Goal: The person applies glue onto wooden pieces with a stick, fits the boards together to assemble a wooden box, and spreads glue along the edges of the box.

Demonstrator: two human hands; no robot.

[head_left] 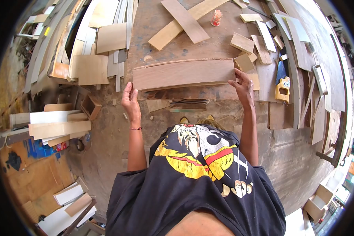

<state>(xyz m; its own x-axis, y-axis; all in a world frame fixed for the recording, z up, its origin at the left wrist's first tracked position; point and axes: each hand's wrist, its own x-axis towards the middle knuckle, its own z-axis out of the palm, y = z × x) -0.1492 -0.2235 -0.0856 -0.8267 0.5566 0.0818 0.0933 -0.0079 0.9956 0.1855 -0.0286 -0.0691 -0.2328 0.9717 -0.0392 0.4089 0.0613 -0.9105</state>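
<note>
A long wooden panel (185,74) spans between my two hands over the near edge of the workbench (173,51). Its broad brown face is toward me, with thin strips showing along its upper and lower edges; whether it is one board or several joined pieces I cannot tell. My left hand (131,103) grips the left end, fingers upright against it. At the right end, my right hand (243,85) has its thumb and fingers around the corner. Beyond the panel, two boards (185,23) lie crossed, and a small red-and-white container (216,18) stands beside them.
A yellow-handled handsaw (282,88) lies at the right among wood offcuts (243,43). Boards and sheets (96,67) are stacked on the left. Lower left, more planks (61,128) are piled by an open wooden box (91,106). Scraps lie on the floor (275,157).
</note>
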